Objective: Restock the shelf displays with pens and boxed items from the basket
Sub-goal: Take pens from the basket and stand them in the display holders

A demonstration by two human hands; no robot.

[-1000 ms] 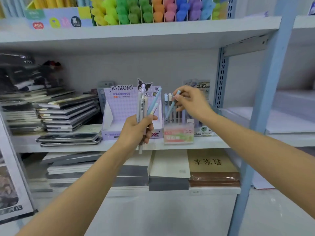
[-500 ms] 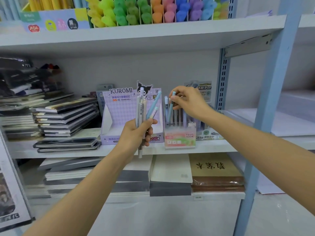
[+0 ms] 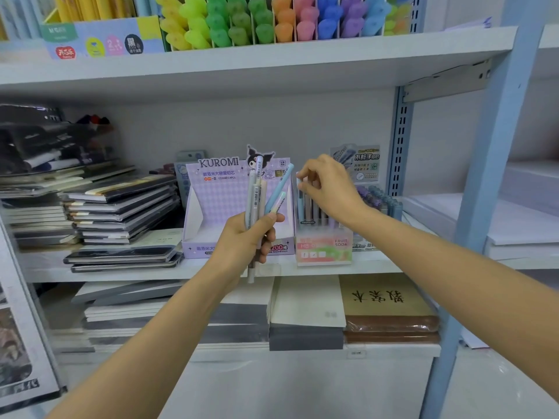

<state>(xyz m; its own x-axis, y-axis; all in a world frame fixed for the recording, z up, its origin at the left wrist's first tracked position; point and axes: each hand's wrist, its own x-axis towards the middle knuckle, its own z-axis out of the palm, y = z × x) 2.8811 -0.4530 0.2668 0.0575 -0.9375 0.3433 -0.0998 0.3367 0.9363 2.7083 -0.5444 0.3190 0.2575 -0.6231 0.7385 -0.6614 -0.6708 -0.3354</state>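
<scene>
Left fingers (image 3: pixel 270 241) curl tight round a fanned bundle of pastel plastic pens (image 3: pixel 257 193), the left hand (image 3: pixel 245 241) held before the lilac cardboard KUROMI display box (image 3: pixel 217 204). Right fingertips (image 3: pixel 306 180) curl at the tops of pens standing in the pink-and-green FRUIT SODA box (image 3: pixel 323 250) (pinching one or not, I cannot tell), with the right hand (image 3: pixel 329 189) above the white metal shelf (image 3: pixel 151 272).

A fanned bunch of pastel pens (image 3: pixel 261 195), white, beige and pale blue, stands upright in the left hand (image 3: pixel 248 240) in front of the purple Kuromi display box (image 3: pixel 211 207). Just beside it on the shelf (image 3: pixel 121 273), the Fruit Soda display box (image 3: pixel 323 249) holds a row of upright pens (image 3: pixel 314 208). The right hand (image 3: pixel 326 189) pinches the top of a pale pen (image 3: pixel 299 198) at the row's left end.
</scene>
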